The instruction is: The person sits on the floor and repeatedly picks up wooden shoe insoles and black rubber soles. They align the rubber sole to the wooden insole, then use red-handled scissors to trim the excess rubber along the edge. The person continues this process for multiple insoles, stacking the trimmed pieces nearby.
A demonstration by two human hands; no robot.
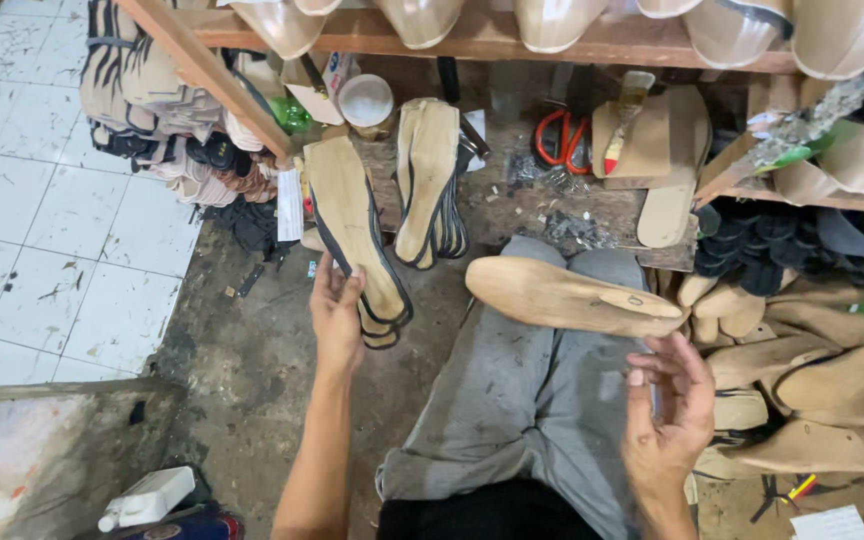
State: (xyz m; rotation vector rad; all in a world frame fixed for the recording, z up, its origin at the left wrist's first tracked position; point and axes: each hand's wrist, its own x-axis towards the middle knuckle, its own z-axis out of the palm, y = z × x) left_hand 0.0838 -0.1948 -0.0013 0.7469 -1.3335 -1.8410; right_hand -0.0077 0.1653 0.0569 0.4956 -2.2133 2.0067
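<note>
My left hand (pixel 337 312) grips the near end of a tan shoe insole with a black edge (pixel 352 225), one of a small stack leaning against a low wooden workbench (pixel 532 210). A second stack of insoles (pixel 430 180) leans beside it. A wooden shoe last (pixel 567 297) lies across my knees in grey trousers (pixel 522 400). My right hand (pixel 667 410) hovers just below the last's heel end with its fingers spread and curled, holding nothing.
A pile of wooden lasts (pixel 812 385) lies on the floor at the right. Orange-handled scissors (pixel 557 138) and a white cup (pixel 365 100) sit on the bench. Bundled soles (pixel 152 100) are stacked at the left, by white floor tiles (pixel 42 220). A white bottle (pixel 147 497) lies at the lower left.
</note>
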